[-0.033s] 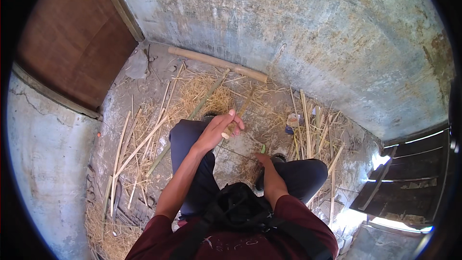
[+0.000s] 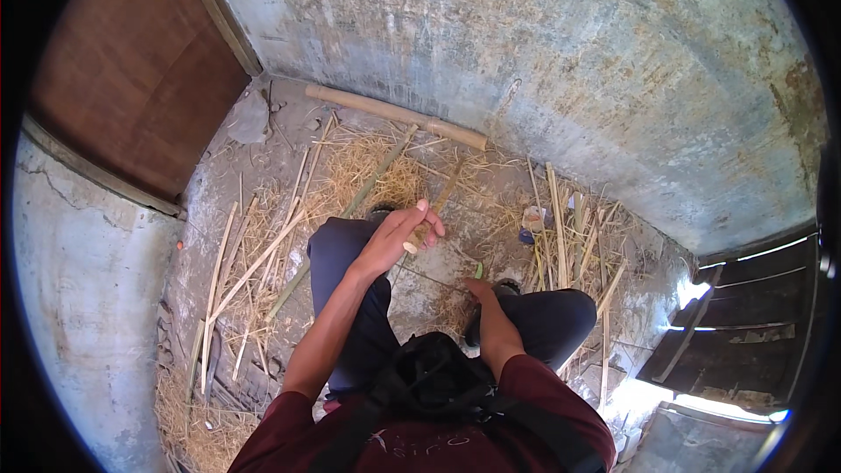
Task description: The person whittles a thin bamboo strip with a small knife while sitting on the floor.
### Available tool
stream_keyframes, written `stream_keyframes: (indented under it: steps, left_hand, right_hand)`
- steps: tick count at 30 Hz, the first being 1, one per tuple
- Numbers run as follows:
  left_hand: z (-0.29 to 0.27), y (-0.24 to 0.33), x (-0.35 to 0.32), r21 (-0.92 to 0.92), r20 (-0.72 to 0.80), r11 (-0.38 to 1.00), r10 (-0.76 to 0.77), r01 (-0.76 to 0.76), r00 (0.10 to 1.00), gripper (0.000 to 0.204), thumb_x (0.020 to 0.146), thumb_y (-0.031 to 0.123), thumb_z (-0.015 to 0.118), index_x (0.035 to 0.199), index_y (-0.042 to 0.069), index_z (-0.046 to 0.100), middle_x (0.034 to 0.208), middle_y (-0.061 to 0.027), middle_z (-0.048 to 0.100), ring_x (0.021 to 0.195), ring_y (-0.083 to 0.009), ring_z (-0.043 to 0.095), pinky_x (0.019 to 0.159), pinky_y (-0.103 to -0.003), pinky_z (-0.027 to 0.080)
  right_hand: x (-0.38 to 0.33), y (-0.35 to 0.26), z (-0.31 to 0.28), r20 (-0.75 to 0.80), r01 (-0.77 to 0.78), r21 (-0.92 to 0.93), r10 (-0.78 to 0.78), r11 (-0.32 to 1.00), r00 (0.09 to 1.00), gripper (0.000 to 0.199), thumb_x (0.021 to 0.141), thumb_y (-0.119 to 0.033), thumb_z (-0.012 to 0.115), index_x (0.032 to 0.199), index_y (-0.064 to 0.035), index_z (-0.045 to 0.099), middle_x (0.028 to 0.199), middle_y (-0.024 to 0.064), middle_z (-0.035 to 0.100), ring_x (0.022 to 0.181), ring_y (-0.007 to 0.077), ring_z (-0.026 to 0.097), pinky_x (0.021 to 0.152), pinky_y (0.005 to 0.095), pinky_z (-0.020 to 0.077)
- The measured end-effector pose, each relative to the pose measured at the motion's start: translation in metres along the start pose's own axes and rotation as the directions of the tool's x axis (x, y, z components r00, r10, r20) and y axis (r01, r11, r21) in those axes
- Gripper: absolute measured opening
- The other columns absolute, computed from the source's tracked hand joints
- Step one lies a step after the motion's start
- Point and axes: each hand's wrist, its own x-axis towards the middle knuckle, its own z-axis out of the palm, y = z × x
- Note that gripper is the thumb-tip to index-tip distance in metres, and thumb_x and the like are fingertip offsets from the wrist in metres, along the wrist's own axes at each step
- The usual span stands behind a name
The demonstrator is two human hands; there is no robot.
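Our left hand (image 2: 392, 241) is curled around a pale-ended stick (image 2: 410, 247), which is held between our knees (image 2: 561, 320). Our right hand (image 2: 478, 287) stays apart and lower, a green piece (image 2: 479, 271) showing beside it; its grip we cannot tell. We judge this a holding step, calling for steadiness. Our left forearm (image 2: 320, 333) slants inward. Beyond lie straw (image 2: 350, 177) and a bamboo pole (image 2: 394, 113).

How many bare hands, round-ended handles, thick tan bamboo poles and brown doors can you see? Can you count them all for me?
Bare hands: 2, left hand and right hand
Round-ended handle: 1, in the left hand
Thick tan bamboo pole: 1
Brown door: 1
Total: 5
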Motion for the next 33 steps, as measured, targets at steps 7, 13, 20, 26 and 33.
stream_keyframes:
  steps: [7, 13, 20, 26, 33]
  left_hand:
    - [-0.003, -0.008, -0.001, -0.013, -0.016, 1.0, 0.005, -0.005, 1.0, 0.061, 0.12, 0.044, 0.038, 0.101, -0.002, 0.072, 0.092, -0.0045, 0.065, 0.085, -0.0138, 0.06, 0.085, -0.031, 0.05]
    - [0.01, -0.003, 0.013, -0.015, 0.058, 0.999, 0.03, -0.029, 0.998, 0.06, 0.12, 0.045, 0.039, 0.101, -0.001, 0.072, 0.091, -0.0061, 0.067, 0.084, -0.0145, 0.063, 0.083, -0.032, 0.052]
    - [-0.001, -0.01, 0.002, -0.025, 0.016, 0.999, 0.032, -0.031, 0.999, 0.052, 0.118, 0.039, 0.046, 0.101, -0.002, 0.073, 0.09, -0.0064, 0.067, 0.084, -0.0146, 0.063, 0.082, -0.032, 0.053]
    - [0.0, -0.005, 0.002, -0.034, 0.039, 0.999, 0.03, -0.029, 0.999, 0.046, 0.117, 0.033, 0.049, 0.1, -0.003, 0.072, 0.091, -0.0064, 0.067, 0.085, -0.0151, 0.062, 0.084, -0.032, 0.051]
    - [-0.009, -0.014, -0.005, 0.062, 0.064, 0.997, 0.039, -0.043, 0.997, 0.043, 0.115, 0.033, 0.05, 0.103, -0.001, 0.073, 0.089, -0.0058, 0.067, 0.085, -0.015, 0.066, 0.081, -0.032, 0.054]
  right_hand:
    - [-0.012, -0.008, 0.014, -0.101, -0.016, 0.13, 0.03, 0.991, 0.994, 0.065, 0.09, -0.05, 0.082, 0.13, 0.0007, 0.07, 0.106, 0.0115, 0.069, 0.082, 0.0252, 0.065, 0.073, 0.0452, 0.0571]
    - [0.049, 0.032, -0.013, -0.158, 0.004, 0.133, 0.017, 0.991, 0.987, 0.075, 0.091, -0.051, 0.081, 0.132, 0.0094, 0.063, 0.098, 0.014, 0.067, 0.073, 0.0257, 0.062, 0.069, 0.0441, 0.0566]
    - [0.035, 0.02, 0.001, 0.002, 0.187, -0.188, -0.19, 0.964, 0.982, 0.07, 0.101, -0.053, 0.067, 0.155, -0.0102, 0.055, 0.142, 0.0199, 0.067, 0.124, 0.0345, 0.068, 0.106, 0.0567, 0.0502]
    - [0.051, 0.013, 0.003, -0.168, 0.255, -0.619, -0.442, 0.743, 0.881, 0.057, 0.091, -0.049, 0.08, 0.136, -0.0128, 0.076, 0.132, 0.0184, 0.074, 0.127, 0.0381, 0.065, 0.112, 0.055, 0.0467]
    - [0.002, -0.011, -0.003, -0.653, 0.382, 0.003, -0.288, 0.924, 0.701, 0.022, 0.09, -0.024, 0.079, 0.108, -0.0161, 0.088, 0.097, 0.0173, 0.081, 0.083, 0.0369, 0.075, 0.086, 0.0539, 0.0596]
